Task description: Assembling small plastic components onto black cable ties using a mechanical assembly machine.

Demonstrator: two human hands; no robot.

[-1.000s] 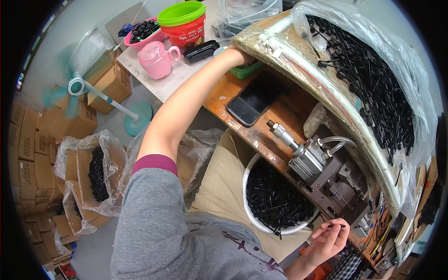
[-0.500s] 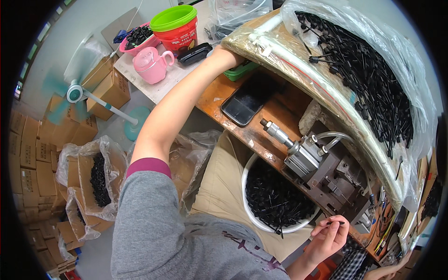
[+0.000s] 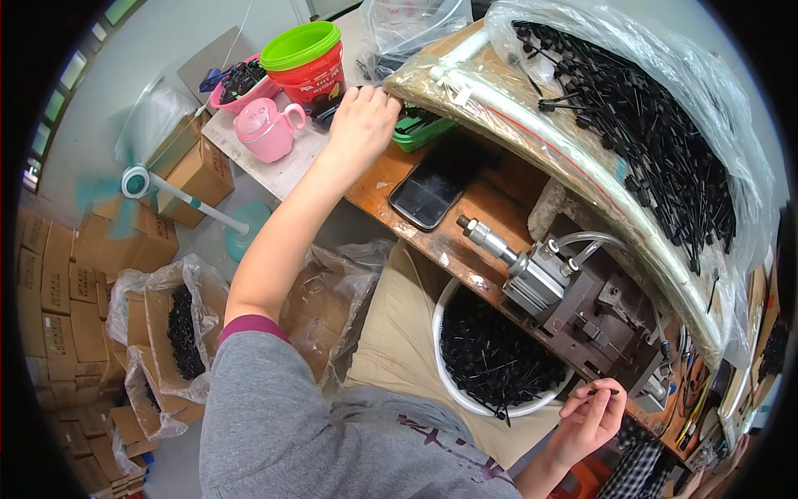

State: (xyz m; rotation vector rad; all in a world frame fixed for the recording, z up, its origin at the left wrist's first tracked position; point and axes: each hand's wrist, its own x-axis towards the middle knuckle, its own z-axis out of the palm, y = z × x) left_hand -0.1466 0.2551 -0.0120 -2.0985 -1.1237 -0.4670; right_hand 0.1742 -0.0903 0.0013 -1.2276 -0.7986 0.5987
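Observation:
My left hand (image 3: 364, 123) is at the far edge of the bench with its fingers curled, beside a green tray (image 3: 424, 133) of small black parts. Whatever its fingertips may hold is hidden. Near the lower right, my right hand (image 3: 592, 420) pinches a small, thin black piece (image 3: 603, 391) between thumb and fingers. Just beyond that hand stands a bench fixture with a metal air cylinder (image 3: 536, 281) and clear hoses. Below the bench edge, a white bucket (image 3: 442, 366) full of black parts (image 3: 499, 345) rests by my lap.
A dark phone (image 3: 428, 195) lies on the wooden bench. A plastic-lined cardboard box (image 3: 499, 125) of black parts overhangs it. Far left stand a pink mug (image 3: 268, 131), a red bucket with green rim (image 3: 299, 46), a fan (image 3: 135, 181) and stacked cartons (image 3: 58, 333).
My left hand has drawn back from beneath the box's edge at the green tray and now shows fully, slightly to the left. My right hand keeps its pinch in about the same place.

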